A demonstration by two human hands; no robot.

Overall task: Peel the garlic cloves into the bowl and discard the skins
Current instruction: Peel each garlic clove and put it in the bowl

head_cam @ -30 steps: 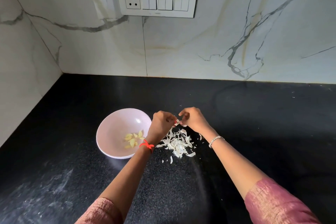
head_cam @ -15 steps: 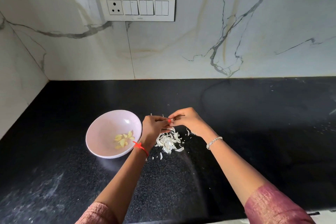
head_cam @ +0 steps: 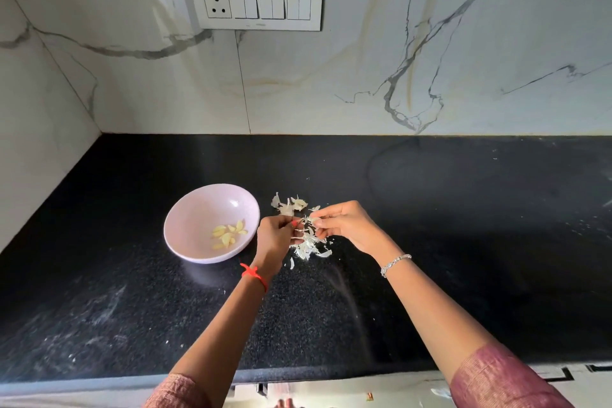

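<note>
Black counter (head_cam: 463,242) under bowl (head_cam: 198,218) (marble walls (head_cam: 331,82))

Black granite counter (head_cam: 463,208), marble wall (head_cam: 364,59), switchboard (head_cam: 255,4).

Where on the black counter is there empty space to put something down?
Plenty of bare counter right of the right hand, up to the marble wall. Also left of the bowl and nearer than it. The middle is crowded: bowl, left hand, and the garlic skins both hands pinch.
</note>
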